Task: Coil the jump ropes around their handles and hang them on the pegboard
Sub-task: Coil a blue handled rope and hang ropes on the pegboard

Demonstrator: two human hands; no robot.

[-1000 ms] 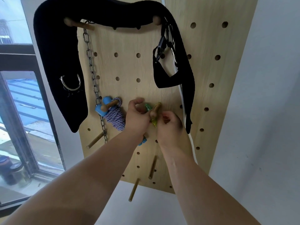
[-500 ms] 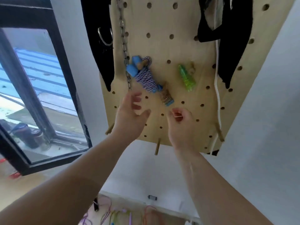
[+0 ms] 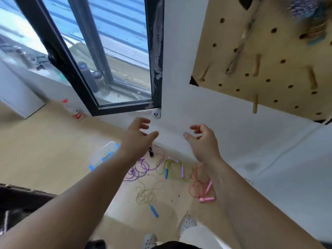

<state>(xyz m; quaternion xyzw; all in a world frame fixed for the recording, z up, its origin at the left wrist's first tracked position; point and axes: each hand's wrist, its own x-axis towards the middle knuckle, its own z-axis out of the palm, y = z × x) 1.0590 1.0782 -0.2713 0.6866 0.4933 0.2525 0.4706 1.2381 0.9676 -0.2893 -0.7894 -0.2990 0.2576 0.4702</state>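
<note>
Several loose jump ropes lie tangled on the floor by the wall: a purple rope (image 3: 137,170), a yellow-green rope with blue handles (image 3: 146,195) and a red rope with pink handles (image 3: 206,198). The wooden pegboard (image 3: 269,56) hangs on the wall at upper right, with a coiled blue-and-white rope (image 3: 303,6) blurred at its top edge. My left hand (image 3: 137,136) and my right hand (image 3: 202,139) are held out in front of the wall, both empty, fingers spread, well above the ropes.
A black-framed window (image 3: 154,56) fills the upper left, with dark bottles (image 3: 97,81) behind the glass. A clear plastic box with blue clips (image 3: 103,155) and a red-capped bottle (image 3: 71,108) stand on the floor. Wooden pegs (image 3: 255,104) stick out of the board. My shoes (image 3: 187,222) show below.
The view has swung down from the pegboard to the floor. Both hands let go of the hung green rope, came off the board and dropped lower, empty.
</note>
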